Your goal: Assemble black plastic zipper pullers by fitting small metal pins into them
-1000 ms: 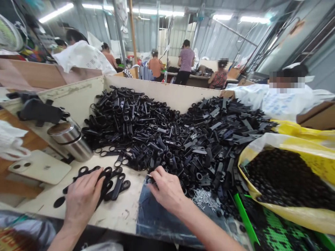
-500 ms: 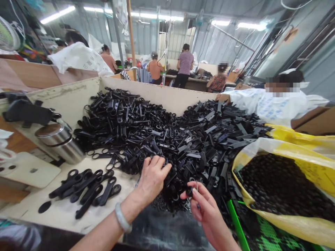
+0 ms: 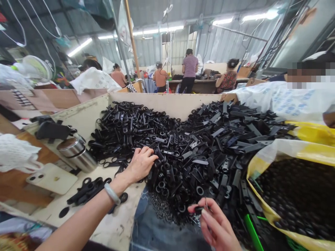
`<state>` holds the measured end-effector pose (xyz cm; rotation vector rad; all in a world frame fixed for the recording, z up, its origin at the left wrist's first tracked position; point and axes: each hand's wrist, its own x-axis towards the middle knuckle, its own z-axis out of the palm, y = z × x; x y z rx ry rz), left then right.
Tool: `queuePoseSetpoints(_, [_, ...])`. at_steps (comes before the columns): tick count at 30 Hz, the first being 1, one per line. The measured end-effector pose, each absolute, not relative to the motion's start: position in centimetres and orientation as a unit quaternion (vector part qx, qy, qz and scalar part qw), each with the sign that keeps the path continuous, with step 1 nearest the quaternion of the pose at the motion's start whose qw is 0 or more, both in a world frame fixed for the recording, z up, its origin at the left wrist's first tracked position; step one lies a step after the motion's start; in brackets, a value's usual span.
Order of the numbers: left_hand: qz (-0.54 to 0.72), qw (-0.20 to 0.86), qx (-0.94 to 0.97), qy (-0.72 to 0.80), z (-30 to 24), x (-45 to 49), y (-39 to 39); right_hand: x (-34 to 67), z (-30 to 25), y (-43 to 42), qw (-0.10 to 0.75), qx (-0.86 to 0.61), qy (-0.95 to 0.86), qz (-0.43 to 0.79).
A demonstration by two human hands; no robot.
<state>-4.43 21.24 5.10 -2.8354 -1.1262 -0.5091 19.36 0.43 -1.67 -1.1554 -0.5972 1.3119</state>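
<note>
A big heap of black plastic strap parts with ring ends fills a cream-walled bin. My left hand, with a pale bangle on the wrist, reaches into the heap's near left side, fingers curled down over the pieces. Lower down, my right hand pinches a small black part together with a thin metal pin. A few sorted black pieces lie in a row on the bin floor under my left forearm. Small silvery pins are scattered at the heap's near edge.
A yellow bag of small black parts sits at the right. A steel cup and a white phone are at the left. A person in white leans at the right edge; other workers stand at tables behind.
My left hand went from the sorted row up into the heap. My right hand drew back toward me, now pinching a small part and pin. The view tilted upward.
</note>
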Motion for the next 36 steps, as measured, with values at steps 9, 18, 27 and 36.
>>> queuePoseSetpoints(9, [-0.252,-0.205,-0.883,-0.338,6.7,-3.2,21.5,19.1,-0.4,-0.1,0.583,-0.513,-0.255,0.576])
queuePoseSetpoints(18, [-0.306,-0.543,-0.658,-0.422,5.9,-0.4,17.8,18.4,0.0,1.0,0.621,-0.472,-0.116,0.614])
queuePoseSetpoints(27, [-0.286,-0.508,-0.675,-0.453,2.8,1.1,15.5,17.7,4.4,6.7,0.634,-0.478,-0.337,0.506])
queuePoseSetpoints(36, [-0.257,-0.177,-0.809,-0.497,3.2,3.1,14.1,17.2,2.4,11.7,0.687,-0.443,-0.296,0.495])
